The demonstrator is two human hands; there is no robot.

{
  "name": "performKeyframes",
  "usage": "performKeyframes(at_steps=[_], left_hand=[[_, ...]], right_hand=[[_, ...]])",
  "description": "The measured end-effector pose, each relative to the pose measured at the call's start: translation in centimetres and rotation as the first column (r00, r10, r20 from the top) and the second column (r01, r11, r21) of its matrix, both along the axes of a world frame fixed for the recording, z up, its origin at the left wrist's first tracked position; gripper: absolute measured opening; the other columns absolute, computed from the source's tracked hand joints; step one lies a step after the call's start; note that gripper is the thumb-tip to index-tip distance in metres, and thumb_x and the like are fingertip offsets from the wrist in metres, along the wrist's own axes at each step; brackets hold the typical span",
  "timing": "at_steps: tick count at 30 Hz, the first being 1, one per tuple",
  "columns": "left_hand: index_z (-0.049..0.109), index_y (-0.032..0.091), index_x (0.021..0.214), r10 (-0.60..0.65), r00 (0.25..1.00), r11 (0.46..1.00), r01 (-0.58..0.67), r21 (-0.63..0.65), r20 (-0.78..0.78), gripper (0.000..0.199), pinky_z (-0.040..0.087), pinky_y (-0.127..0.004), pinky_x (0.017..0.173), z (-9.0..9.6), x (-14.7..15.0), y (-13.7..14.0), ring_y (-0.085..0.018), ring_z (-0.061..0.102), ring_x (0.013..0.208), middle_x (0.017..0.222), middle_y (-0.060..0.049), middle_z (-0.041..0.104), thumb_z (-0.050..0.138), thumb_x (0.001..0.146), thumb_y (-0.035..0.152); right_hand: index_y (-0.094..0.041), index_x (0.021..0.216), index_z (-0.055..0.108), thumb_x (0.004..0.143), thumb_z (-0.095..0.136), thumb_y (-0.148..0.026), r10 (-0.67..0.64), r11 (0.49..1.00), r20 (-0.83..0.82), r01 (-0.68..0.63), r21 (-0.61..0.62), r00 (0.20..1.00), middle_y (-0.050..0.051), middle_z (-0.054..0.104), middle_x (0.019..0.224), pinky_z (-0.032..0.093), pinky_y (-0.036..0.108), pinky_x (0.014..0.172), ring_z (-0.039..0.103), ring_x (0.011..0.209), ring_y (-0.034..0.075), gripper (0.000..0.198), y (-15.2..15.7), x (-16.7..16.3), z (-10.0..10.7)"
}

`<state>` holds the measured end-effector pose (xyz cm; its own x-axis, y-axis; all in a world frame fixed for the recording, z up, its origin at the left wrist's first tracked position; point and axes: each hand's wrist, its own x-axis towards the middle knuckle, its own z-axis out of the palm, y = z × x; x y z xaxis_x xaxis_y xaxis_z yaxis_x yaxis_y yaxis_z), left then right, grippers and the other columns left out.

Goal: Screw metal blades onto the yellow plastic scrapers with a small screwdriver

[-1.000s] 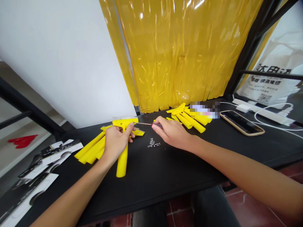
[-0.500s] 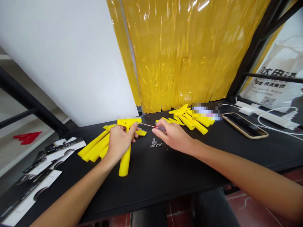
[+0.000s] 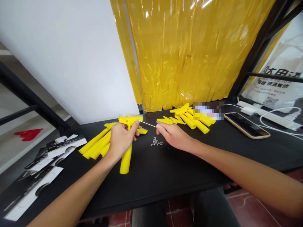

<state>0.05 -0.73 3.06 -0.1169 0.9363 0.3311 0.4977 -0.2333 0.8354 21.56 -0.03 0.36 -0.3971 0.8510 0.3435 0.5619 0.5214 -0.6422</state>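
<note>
My left hand [image 3: 124, 134] is closed around a yellow plastic scraper [image 3: 126, 160] with a T-shaped head, its handle pointing down toward me. A clear strip runs along the top of that head. In my right hand [image 3: 174, 135] is a screwdriver [image 3: 148, 124], its handle mostly hidden by my fingers. The thin shaft reaches left, with its tip at the scraper's head by my left thumb. Small screws and nuts [image 3: 156, 142] lie in a loose pile on the table between my hands. More yellow scrapers [image 3: 97, 143] lie behind and left of my left hand.
Yellow handles and flat yellow pieces [image 3: 187, 116] lie at the back right, beside a phone [image 3: 246, 125] and a white power strip [image 3: 272, 115] with cables. Printed cards [image 3: 47, 176] are piled on the left of the black table [image 3: 151, 176]. A yellow plastic curtain [image 3: 184, 56] hangs behind.
My right hand has turned on the screwdriver, so its handle now shows less. The scraper stays in my left hand. The whole view has shifted slightly.
</note>
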Motion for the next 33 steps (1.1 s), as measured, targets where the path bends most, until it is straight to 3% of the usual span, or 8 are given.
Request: performKeyframes(at_steps=[4, 7, 12, 16, 21, 27, 33], left_hand=[[0.072, 0.011, 0.072, 0.027, 0.999, 0.999, -0.026, 0.023, -0.025, 0.030, 0.047, -0.024, 0.045, 0.23, 0.09, -0.24, -0.014, 0.059, 0.042, 0.059, -0.006, 0.069, 0.067, 0.083, 0.039], [0.072, 0.012, 0.067, 0.050, 0.994, 0.999, -0.049, 0.013, -0.096, 0.032, 0.047, -0.026, 0.048, 0.16, 0.01, -0.33, -0.015, 0.060, 0.043, 0.060, -0.007, 0.070, 0.065, 0.083, 0.039], [0.068, 0.016, 0.056, 0.072, 0.974, 0.992, -0.047, 0.119, -0.216, 0.030, 0.044, -0.026, 0.048, 0.21, -0.21, -0.58, -0.017, 0.060, 0.046, 0.051, -0.005, 0.064, 0.068, 0.078, 0.036], [0.069, 0.017, 0.060, 0.091, 0.963, 0.976, -0.036, 0.214, -0.253, 0.023, 0.042, -0.026, 0.048, 0.55, -0.27, -0.84, -0.018, 0.061, 0.050, 0.050, -0.002, 0.064, 0.069, 0.077, 0.034], [0.069, 0.017, 0.064, 0.135, 0.929, 0.948, -0.020, 0.318, -0.344, 0.026, 0.046, -0.027, 0.051, 0.42, -0.37, -0.87, -0.019, 0.062, 0.051, 0.055, -0.002, 0.068, 0.067, 0.080, 0.037], [0.069, 0.018, 0.066, 0.170, 0.905, 0.921, -0.006, 0.389, -0.390, 0.027, 0.048, -0.028, 0.054, -0.15, -0.59, -0.68, -0.018, 0.062, 0.050, 0.057, -0.002, 0.068, 0.067, 0.083, 0.038], [0.070, 0.017, 0.071, 0.161, 0.906, 0.917, 0.009, 0.399, -0.391, 0.025, 0.047, -0.028, 0.055, -0.08, -0.63, -0.61, -0.018, 0.065, 0.053, 0.062, -0.002, 0.071, 0.067, 0.085, 0.038]], right_hand=[[-0.024, 0.101, 0.053, 0.095, 0.053, -0.045, -0.081, 0.996, 0.003, 0.081, 0.039, 0.997, -0.001, 0.064, 0.076, 0.035, 0.029, 0.061, 0.058, 0.067, 0.017, 0.023, -0.43, -0.07, 0.12], [-0.023, 0.096, 0.053, 0.098, 0.046, -0.040, -0.080, 0.992, 0.002, 0.079, 0.099, 0.997, 0.002, 0.066, 0.082, 0.036, 0.030, 0.064, 0.060, 0.074, 0.018, 0.019, -0.40, 0.14, 0.27], [-0.021, 0.078, 0.055, 0.104, 0.030, -0.041, -0.014, 0.996, -0.042, 0.017, 0.082, 0.999, 0.001, 0.062, 0.072, 0.038, 0.030, 0.068, 0.058, 0.070, 0.017, 0.041, -0.10, 0.40, 0.19], [-0.023, 0.095, 0.055, 0.099, 0.043, -0.048, -0.014, 0.999, -0.100, 0.017, 0.028, 0.995, -0.002, 0.061, 0.073, 0.037, 0.029, 0.063, 0.057, 0.067, 0.016, 0.028, -0.27, 0.45, 0.39], [-0.022, 0.097, 0.055, 0.098, 0.048, -0.044, -0.025, 0.992, -0.145, 0.042, 0.116, 0.989, 0.001, 0.064, 0.083, 0.039, 0.030, 0.067, 0.058, 0.074, 0.017, 0.023, -0.28, 0.58, 0.57], [-0.021, 0.080, 0.054, 0.104, 0.032, -0.045, 0.042, 0.999, -0.196, -0.044, -0.007, 0.980, 0.001, 0.059, 0.073, 0.039, 0.030, 0.067, 0.055, 0.069, 0.015, 0.040, 0.22, 0.40, 0.05], [-0.023, 0.092, 0.052, 0.095, 0.055, -0.044, 0.026, 0.998, -0.214, -0.038, -0.055, 0.977, -0.003, 0.058, 0.076, 0.039, 0.028, 0.065, 0.053, 0.069, 0.014, 0.022, -0.20, 0.23, 0.35]])
